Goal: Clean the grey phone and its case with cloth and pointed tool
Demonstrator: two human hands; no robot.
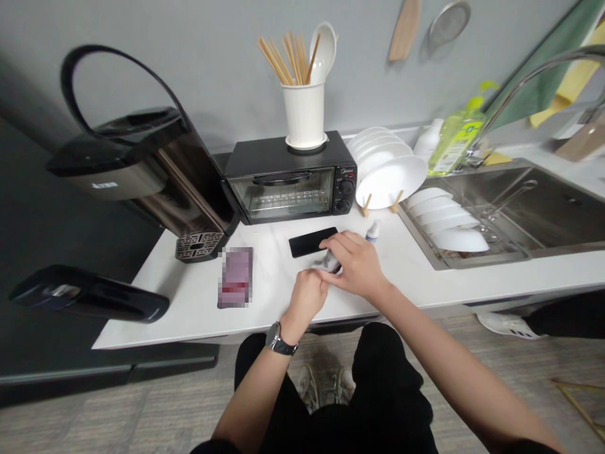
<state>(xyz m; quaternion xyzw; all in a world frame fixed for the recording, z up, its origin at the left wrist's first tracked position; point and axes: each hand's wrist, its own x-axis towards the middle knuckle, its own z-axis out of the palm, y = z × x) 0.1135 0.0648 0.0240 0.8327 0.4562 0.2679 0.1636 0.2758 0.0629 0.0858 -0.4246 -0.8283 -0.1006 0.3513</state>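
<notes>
Both hands meet over the white counter, close to its front edge. My left hand (308, 299), with a watch on the wrist, is closed with its fingers against a small grey cloth (326, 262). My right hand (355, 263) curls over the same cloth from the right, its thumb touching my left hand. A dark edge of something shows under the cloth; what it is cannot be made out. Just behind the hands a black phone (309, 243) lies flat. A small white bottle (373, 231) stands behind my right hand.
A pixelated purple item (237, 276) lies left. Behind stand a black toaster oven (288, 189), a water dispenser (155, 170) and white plates (387, 165). At right, bowls (444, 217) sit in the sink (558, 217). A dark cylindrical object (104, 295) is far left; a person's shoe (508, 324) is lower right.
</notes>
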